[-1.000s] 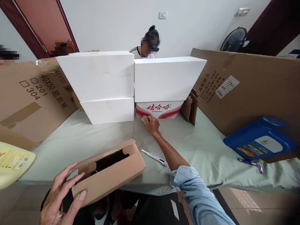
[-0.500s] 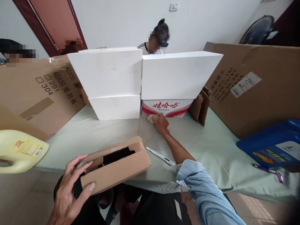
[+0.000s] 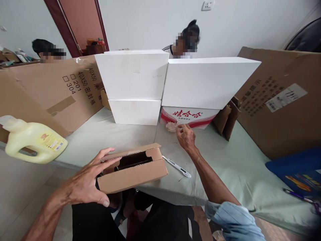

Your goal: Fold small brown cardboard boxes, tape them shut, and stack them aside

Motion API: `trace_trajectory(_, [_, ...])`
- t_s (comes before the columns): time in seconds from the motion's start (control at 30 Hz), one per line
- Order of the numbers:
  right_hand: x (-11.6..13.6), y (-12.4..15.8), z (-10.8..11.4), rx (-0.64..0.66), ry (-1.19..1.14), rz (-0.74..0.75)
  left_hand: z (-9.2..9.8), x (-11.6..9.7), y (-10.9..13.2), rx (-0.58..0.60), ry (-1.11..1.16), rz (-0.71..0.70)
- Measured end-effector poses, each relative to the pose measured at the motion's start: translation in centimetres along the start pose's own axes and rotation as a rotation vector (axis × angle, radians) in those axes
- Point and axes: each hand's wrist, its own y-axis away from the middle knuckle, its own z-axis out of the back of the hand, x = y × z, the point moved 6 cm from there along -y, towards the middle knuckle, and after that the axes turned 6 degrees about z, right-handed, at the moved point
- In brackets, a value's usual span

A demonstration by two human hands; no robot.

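A small brown cardboard box (image 3: 132, 177) lies at the near table edge, its top slit open and a dark item (image 3: 134, 162) partly showing inside. My left hand (image 3: 87, 180) spans its left end with fingers stretched over the flap. The thumb sits below the front edge, apart from the cardboard. Further off, my right hand (image 3: 186, 136) rests on the cloth with curled fingers beside a crumpled wad of clear plastic or tape (image 3: 172, 127); its fingertips are partly hidden. Between the hands lies a white utility knife (image 3: 177, 166).
Stacked white boxes (image 3: 135, 77) and a red-and-white printed carton (image 3: 188, 116) stand ahead. Large cartons flank the table at left (image 3: 82, 80) and right (image 3: 281, 113). A yellow jug (image 3: 37, 140), a blue jug (image 3: 296, 170) and a purple-handled tool (image 3: 298, 195) lie near the sides. Two people sit beyond.
My right hand has drawn slightly right, away from the plastic wad, which stays put. My left fingers have slid further over the box and the thumb has come off its front. The view has turned left.
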Motion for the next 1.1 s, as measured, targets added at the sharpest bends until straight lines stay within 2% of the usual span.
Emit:
trace_trajectory(0.1, [4.9,2.5,2.3,0.106,-0.16,0.215,0.8,-0.6,-0.8,0.079,-0.069,-0.007])
trace_trajectory(0.2, [11.7,5.6,4.7,0.283,-0.456,0.607,1.8,-1.3,-1.5,0.105,-0.11,-0.015])
trace_trajectory(0.27, [15.3,7.3,6.5,0.369,-0.575,0.798,2.3,-2.0,-1.7,0.121,-0.115,-0.028])
trace_trajectory(0.4, [18.9,9.0,8.0,0.465,-0.509,0.914,2.8,-3.2,-1.8,0.162,-0.131,-0.013])
trace_trajectory(0.57, [20.7,10.4,7.3,0.528,-0.297,1.077,2.2,-3.5,-1.9,0.217,-0.147,0.004])
trace_trajectory(0.73, [21.3,10.7,7.0,0.605,-0.075,1.135,2.2,-2.5,-1.9,0.251,-0.166,-0.024])
trace_trajectory(0.9, [21.2,11.1,6.6,0.71,0.05,1.177,2.1,-2.3,-1.7,0.316,-0.127,-0.015])
trace_trajectory(1.0, [21.0,11.5,6.5,0.69,0.028,1.229,2.2,-2.4,-1.5,0.263,-0.106,-0.001])
trace_trajectory(1.1, [20.6,11.6,6.8,0.616,-0.044,1.243,2.3,-2.3,-1.5,0.188,-0.07,-0.009])
